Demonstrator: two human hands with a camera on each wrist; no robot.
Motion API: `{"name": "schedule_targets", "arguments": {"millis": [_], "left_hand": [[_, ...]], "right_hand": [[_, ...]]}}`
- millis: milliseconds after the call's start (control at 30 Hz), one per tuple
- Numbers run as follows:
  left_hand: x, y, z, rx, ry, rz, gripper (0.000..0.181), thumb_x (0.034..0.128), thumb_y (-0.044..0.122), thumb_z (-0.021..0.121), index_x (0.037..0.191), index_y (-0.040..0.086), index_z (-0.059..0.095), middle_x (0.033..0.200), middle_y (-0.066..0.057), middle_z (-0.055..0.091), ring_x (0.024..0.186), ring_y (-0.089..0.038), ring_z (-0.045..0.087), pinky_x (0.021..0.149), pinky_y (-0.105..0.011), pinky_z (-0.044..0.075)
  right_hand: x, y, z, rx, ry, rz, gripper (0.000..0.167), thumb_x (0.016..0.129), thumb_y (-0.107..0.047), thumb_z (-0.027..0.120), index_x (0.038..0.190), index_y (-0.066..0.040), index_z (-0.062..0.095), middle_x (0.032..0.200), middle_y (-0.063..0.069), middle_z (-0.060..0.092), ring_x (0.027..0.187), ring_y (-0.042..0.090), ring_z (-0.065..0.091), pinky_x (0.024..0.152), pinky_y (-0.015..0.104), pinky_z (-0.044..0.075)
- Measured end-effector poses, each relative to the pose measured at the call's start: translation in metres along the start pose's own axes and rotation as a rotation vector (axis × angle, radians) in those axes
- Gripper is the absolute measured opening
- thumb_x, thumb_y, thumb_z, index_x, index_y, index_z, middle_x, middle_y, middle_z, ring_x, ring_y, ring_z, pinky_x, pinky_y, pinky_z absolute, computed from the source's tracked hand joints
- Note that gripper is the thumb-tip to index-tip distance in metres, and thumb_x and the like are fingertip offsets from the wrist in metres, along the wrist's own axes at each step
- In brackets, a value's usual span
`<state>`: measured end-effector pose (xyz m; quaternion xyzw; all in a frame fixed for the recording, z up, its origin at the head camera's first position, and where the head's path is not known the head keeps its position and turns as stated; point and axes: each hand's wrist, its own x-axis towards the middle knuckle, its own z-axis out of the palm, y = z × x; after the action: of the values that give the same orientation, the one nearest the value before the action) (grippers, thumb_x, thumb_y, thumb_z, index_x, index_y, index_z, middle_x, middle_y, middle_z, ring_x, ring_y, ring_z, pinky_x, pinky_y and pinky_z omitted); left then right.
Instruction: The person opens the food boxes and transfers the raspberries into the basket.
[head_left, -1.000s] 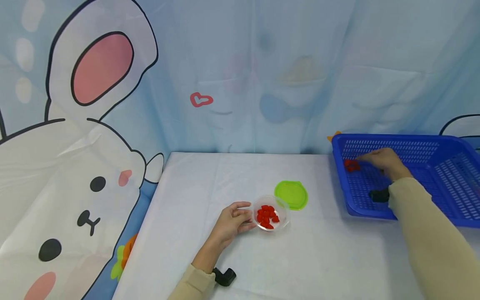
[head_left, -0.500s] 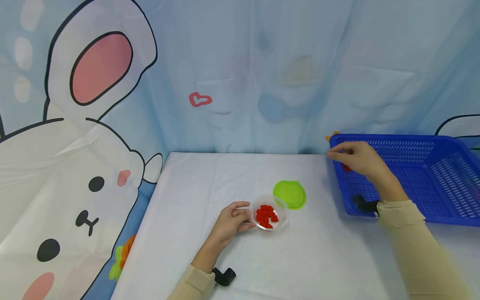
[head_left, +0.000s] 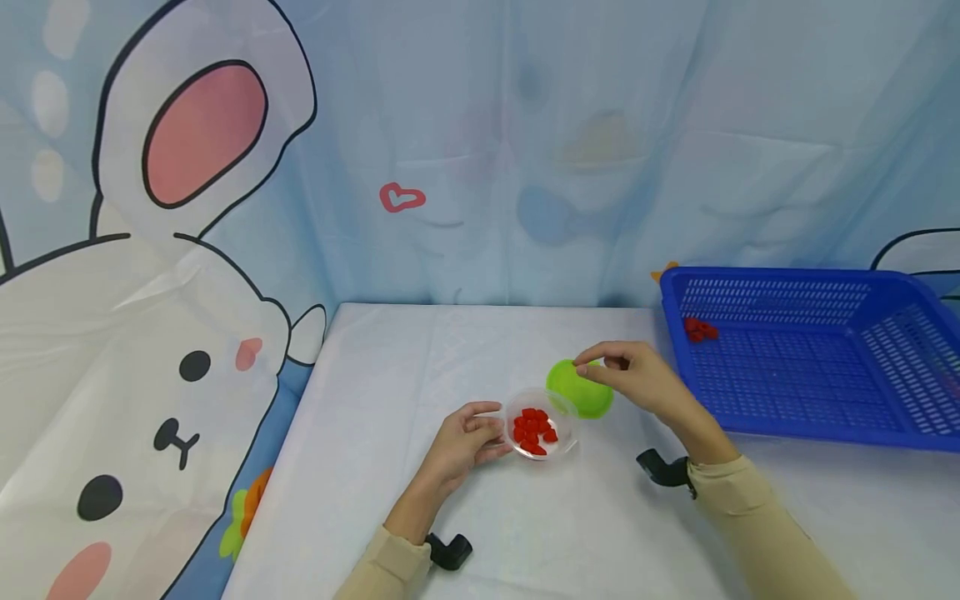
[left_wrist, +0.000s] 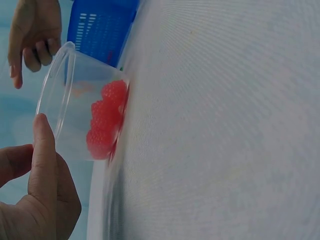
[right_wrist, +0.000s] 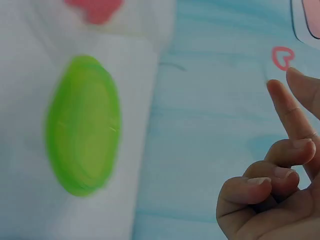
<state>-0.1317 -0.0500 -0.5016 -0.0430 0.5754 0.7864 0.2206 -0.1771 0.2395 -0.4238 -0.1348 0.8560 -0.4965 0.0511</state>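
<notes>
A clear plastic cup stands on the white table with several small red, bumpy, raspberry-like pieces in its bottom. My left hand holds the cup at its left side, thumb and fingers spread about the rim. Behind the cup, to the right, lies a green lid, flat on the table. Over the lid hovers my right hand, thumb and index finger stretched out with a gap between them. In the right wrist view its other fingers curl loosely, and nothing shows between the fingertips.
At the right stands a blue perforated basket, with several red pieces in its far left corner. A blue curtain with a printed rabbit hangs behind and left of the white table.
My right hand has left the red pieces in the basket, crossed its left rim and come leftward over the green lid. The left hand and cup have stayed in place.
</notes>
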Motion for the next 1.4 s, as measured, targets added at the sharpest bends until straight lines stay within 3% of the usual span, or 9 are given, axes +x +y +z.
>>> {"name": "schedule_targets", "arguments": {"millis": [233,333,533,633,800,867,1067,1400], "left_hand": [[0.001,-0.002,0.001,-0.003,0.003,-0.006,0.036,0.0962,-0.002,0.064,0.132,-0.002,0.056,0.100,-0.013,0.062,0.084,-0.019,0.063,0.083,-0.040,0.060],[0.002,-0.002,0.000,-0.004,0.004,-0.002,0.036,0.0963,-0.002,0.063,0.131,-0.002,0.056,0.100,-0.013,0.062,0.084,-0.019,0.062,0.083,-0.040,0.060],[0.002,-0.003,0.000,0.001,-0.001,0.006,0.037,0.0962,-0.003,0.063,0.132,-0.003,0.055,0.099,-0.013,0.062,0.085,-0.019,0.062,0.083,-0.040,0.060],[0.002,-0.004,0.000,0.003,-0.001,0.004,0.037,0.0964,-0.003,0.063,0.133,-0.003,0.055,0.099,-0.013,0.062,0.085,-0.019,0.062,0.083,-0.040,0.060],[0.002,-0.004,0.000,-0.004,-0.004,0.008,0.037,0.0964,-0.002,0.063,0.132,-0.003,0.055,0.099,-0.013,0.061,0.085,-0.019,0.061,0.083,-0.040,0.060],[0.002,-0.005,0.000,-0.002,-0.009,0.011,0.037,0.0965,-0.002,0.063,0.132,-0.003,0.055,0.100,-0.013,0.061,0.084,-0.019,0.061,0.083,-0.040,0.060],[0.003,-0.004,0.000,-0.006,-0.013,0.010,0.036,0.0965,-0.002,0.063,0.132,-0.003,0.055,0.099,-0.012,0.062,0.084,-0.019,0.062,0.084,-0.040,0.060],[0.001,-0.002,-0.001,-0.012,-0.012,0.016,0.037,0.0964,-0.004,0.062,0.132,-0.004,0.054,0.098,-0.012,0.061,0.084,-0.018,0.061,0.083,-0.041,0.060]], "right_hand": [[-0.007,0.020,0.032,0.076,-0.076,0.094,0.025,0.089,-0.024,0.079,0.107,-0.007,0.077,0.071,0.004,0.033,0.068,0.022,0.036,0.053,0.029,0.025],[-0.009,0.027,0.041,0.074,-0.120,0.087,0.024,0.088,-0.024,0.079,0.106,-0.008,0.078,0.073,0.004,0.033,0.070,0.023,0.035,0.056,0.030,0.025],[-0.009,0.039,0.058,0.034,-0.197,0.010,0.017,0.090,-0.020,0.077,0.103,-0.010,0.079,0.083,0.001,0.062,0.076,0.023,0.045,0.058,0.026,0.036],[-0.007,0.042,0.067,0.008,-0.197,-0.072,0.011,0.088,-0.012,0.077,0.097,-0.007,0.080,0.077,0.001,0.069,0.071,0.023,0.049,0.056,0.024,0.041],[-0.004,0.044,0.081,-0.107,-0.152,-0.153,0.007,0.082,-0.008,0.081,0.087,-0.012,0.082,0.073,-0.008,0.067,0.079,0.024,0.044,0.066,0.031,0.037],[-0.003,0.044,0.083,-0.147,-0.145,-0.144,0.008,0.080,-0.008,0.082,0.084,-0.015,0.081,0.077,-0.010,0.066,0.087,0.023,0.041,0.069,0.033,0.035],[0.000,0.036,0.087,-0.240,-0.173,-0.056,0.016,0.075,-0.005,0.083,0.079,-0.020,0.080,0.089,0.008,0.054,0.086,0.024,0.040,0.063,0.033,0.037],[0.006,0.024,0.092,-0.362,-0.179,-0.043,0.024,0.072,-0.002,0.085,0.074,-0.024,0.077,0.089,0.005,0.045,0.085,0.023,0.039,0.059,0.031,0.037]]}}
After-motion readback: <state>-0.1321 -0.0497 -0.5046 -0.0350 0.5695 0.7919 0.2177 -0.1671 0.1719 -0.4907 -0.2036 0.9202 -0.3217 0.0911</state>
